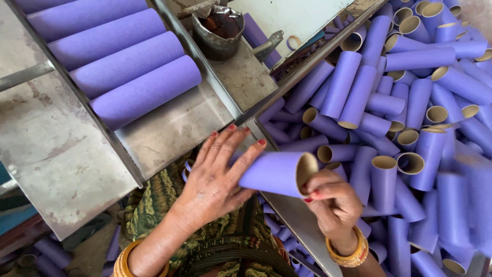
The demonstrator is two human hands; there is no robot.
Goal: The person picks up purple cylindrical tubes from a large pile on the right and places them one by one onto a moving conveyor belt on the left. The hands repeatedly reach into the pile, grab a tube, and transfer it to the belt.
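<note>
Here, the person's left hand (215, 177) lies flat on a purple cardboard tube with a brown inner wall (279, 173), fingers spread wide and pressed along its side, red-painted nails pointing to the far side. The tube sits in the near middle of the scene, at the edge of the grey metal work table (56, 149), with its open end facing right. The right hand (333, 202) meets that open end: its thumb and fingers are curled narrowly around the rim, holding the tube's mouth. Both wrists carry gold bangles (351, 251).

On the far left, four long purple paper-covered tubes (128, 66) lie side by side, touching, on a slanted metal tray. Just beyond them, near the far middle, stands a dented metal pot with dark reddish-brown paste inside (218, 28). To the right, a large heap of short purple cardboard tubes (410, 102) fills the space, lying every which way, some showing their brown open ends. A few more purple tubes lie on the floor at the near left (51, 254). The person's lap shows green and yellow patterned cloth (154, 205).
</note>
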